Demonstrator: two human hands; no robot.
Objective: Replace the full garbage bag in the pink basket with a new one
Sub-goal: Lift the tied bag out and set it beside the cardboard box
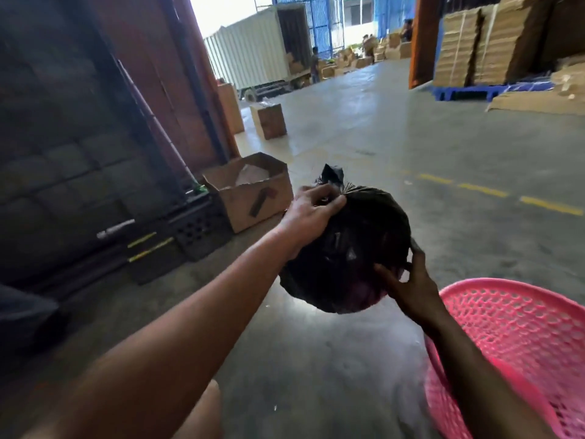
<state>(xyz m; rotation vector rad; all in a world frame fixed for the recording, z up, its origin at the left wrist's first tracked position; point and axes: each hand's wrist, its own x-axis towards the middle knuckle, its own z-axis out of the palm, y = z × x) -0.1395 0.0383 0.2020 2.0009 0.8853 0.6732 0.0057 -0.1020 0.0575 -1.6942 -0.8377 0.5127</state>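
- Step in hand, as I judge it: removal of the full bag. I hold one tied, bulging black plastic garbage bag (345,248) in the air above the grey concrete floor (364,359), clear of the basket.
- My left hand (311,212) is closed around the gathered neck of the bag just below its knot; my right hand (403,286) cups the lower right side, fingers spread against the plastic.
- One pink perforated plastic basket (512,331) sits at lower right, just beside my right forearm. The part of its inside that I can see shows no liner; the rest runs out of frame.
- Next move, in my judgement: set the full bag down away from the basket, then fetch a fresh liner. No new bag is visible, so one must be found first.
- Count: one garbage bag, one pink basket, two hands engaged.
- Also present: one open brown cardboard box (253,190) on the floor to the left, one closed brown carton (269,120) further off, one black perforated crate (199,231) beside the open box.
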